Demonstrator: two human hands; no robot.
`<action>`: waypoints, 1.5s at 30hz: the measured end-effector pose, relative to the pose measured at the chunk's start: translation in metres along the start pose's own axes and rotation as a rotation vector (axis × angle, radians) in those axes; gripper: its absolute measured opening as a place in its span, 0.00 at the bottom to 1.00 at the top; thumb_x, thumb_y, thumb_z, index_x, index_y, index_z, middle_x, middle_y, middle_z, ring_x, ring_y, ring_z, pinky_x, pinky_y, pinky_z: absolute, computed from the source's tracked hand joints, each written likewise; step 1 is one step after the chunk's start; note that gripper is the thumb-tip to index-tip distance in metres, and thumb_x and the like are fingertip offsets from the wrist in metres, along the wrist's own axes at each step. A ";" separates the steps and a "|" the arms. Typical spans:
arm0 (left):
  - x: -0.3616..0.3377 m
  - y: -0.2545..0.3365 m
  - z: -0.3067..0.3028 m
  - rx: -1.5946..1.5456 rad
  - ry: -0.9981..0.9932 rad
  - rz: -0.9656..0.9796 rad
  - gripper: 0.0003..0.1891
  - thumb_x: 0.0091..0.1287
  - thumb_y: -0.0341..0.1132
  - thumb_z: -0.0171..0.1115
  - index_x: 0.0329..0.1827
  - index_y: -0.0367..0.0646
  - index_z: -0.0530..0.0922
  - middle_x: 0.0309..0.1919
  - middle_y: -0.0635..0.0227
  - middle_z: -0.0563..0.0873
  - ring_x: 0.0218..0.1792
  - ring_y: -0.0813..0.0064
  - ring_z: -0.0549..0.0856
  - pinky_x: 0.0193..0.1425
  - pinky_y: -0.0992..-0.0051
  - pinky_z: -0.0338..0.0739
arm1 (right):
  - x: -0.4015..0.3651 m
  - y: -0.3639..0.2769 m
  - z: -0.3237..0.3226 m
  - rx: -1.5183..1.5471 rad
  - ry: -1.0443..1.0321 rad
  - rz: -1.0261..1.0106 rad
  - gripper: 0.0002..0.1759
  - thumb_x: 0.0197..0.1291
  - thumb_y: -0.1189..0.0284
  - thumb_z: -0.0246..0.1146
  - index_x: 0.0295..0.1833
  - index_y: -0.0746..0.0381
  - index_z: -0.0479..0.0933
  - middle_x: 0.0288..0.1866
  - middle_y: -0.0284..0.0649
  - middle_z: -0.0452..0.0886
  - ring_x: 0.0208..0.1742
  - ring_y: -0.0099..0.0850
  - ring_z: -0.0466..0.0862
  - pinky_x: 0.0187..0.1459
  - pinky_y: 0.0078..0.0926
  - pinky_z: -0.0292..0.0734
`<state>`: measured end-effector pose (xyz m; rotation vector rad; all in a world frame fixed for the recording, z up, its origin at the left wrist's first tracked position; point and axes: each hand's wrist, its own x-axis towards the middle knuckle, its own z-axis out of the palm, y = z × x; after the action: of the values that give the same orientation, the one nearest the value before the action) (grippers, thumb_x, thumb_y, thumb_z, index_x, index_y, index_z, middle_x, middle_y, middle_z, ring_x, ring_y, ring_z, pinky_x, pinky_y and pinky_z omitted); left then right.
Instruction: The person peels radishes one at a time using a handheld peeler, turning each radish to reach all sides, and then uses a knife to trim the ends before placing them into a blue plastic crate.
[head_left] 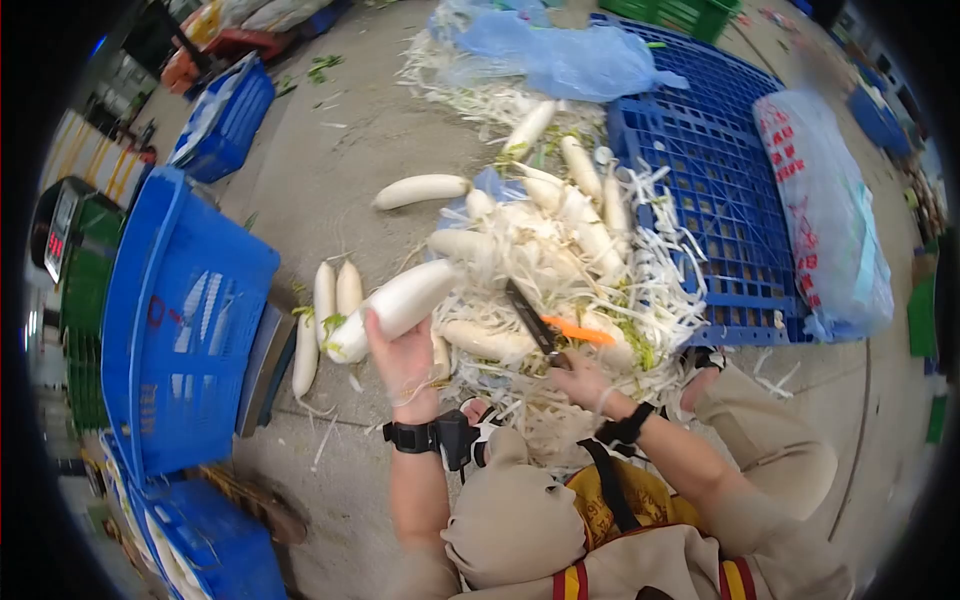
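My left hand [403, 362] holds a large white radish [405, 300] from below, its green-tipped end toward the lower left. In my right hand [583, 385] is a dark-handled tool [532, 318], pointing up and left over the peelings. An orange strip or tool [580, 331] lies beside it; whether it is joined to the dark tool I cannot tell. Between and beyond my hands, white peelings [660, 290] are heaped on the floor with several radishes [422, 191] in and around them. More radishes [324, 300] lie left of the held one.
At the left stand blue crates [190, 330] and a scale display [60, 235]. A blue pallet [710, 180] lies at the right, with a filled plastic bag [830, 220] on its edge. Blue plastic film [560, 60] and a green crate [690, 15] are at the top.
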<state>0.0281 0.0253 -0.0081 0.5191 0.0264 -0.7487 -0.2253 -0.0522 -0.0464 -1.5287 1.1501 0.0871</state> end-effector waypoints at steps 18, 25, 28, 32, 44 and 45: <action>0.089 0.182 -0.009 0.948 0.029 0.263 0.09 0.68 0.37 0.56 0.46 0.46 0.78 0.40 0.70 0.82 0.42 0.79 0.79 0.47 0.80 0.72 | 0.073 0.250 -0.309 -0.285 1.296 0.092 0.26 0.54 0.63 0.54 0.57 0.64 0.71 0.43 0.50 0.83 0.43 0.44 0.83 0.45 0.34 0.76; 0.090 -0.003 -0.231 1.905 0.067 -0.152 0.25 0.55 0.47 0.65 0.48 0.36 0.78 0.43 0.52 0.85 0.46 0.59 0.84 0.50 0.65 0.76 | 0.022 0.171 -0.268 -0.802 1.118 0.378 0.29 0.51 0.62 0.61 0.60 0.57 0.71 0.54 0.53 0.77 0.55 0.52 0.76 0.58 0.43 0.70; 0.077 -0.030 -0.213 1.960 0.153 -0.370 0.31 0.51 0.48 0.68 0.53 0.33 0.76 0.47 0.49 0.84 0.48 0.59 0.84 0.51 0.66 0.76 | 0.040 0.124 -0.215 -0.758 0.978 -0.118 0.18 0.54 0.69 0.62 0.51 0.60 0.77 0.48 0.49 0.80 0.53 0.46 0.78 0.56 0.37 0.72; 0.075 -0.044 -0.228 1.839 0.227 -0.433 0.36 0.46 0.46 0.73 0.54 0.29 0.74 0.46 0.50 0.84 0.45 0.64 0.85 0.49 0.69 0.78 | 0.056 0.084 -0.114 -0.648 0.529 -0.576 0.13 0.52 0.68 0.64 0.44 0.59 0.78 0.41 0.46 0.80 0.43 0.45 0.79 0.45 0.38 0.76; -0.016 -0.053 -0.071 0.156 0.033 -0.674 0.25 0.66 0.45 0.58 0.61 0.39 0.69 0.55 0.55 0.78 0.51 0.67 0.81 0.52 0.64 0.79 | 0.074 0.060 -0.050 -0.571 0.389 -0.119 0.14 0.57 0.66 0.60 0.47 0.61 0.74 0.40 0.50 0.80 0.42 0.48 0.81 0.44 0.42 0.75; -0.019 -0.053 -0.073 0.152 0.033 -0.673 0.25 0.66 0.45 0.58 0.61 0.39 0.69 0.55 0.55 0.78 0.51 0.67 0.81 0.52 0.64 0.79 | 0.071 0.062 -0.053 -0.414 0.494 -0.086 0.15 0.58 0.66 0.58 0.49 0.61 0.74 0.40 0.52 0.81 0.42 0.49 0.81 0.44 0.41 0.75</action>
<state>-0.0093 0.0388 -0.0915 0.6760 0.1825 -1.4070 -0.2582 -0.1277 -0.1165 -2.0367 1.5166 -0.1273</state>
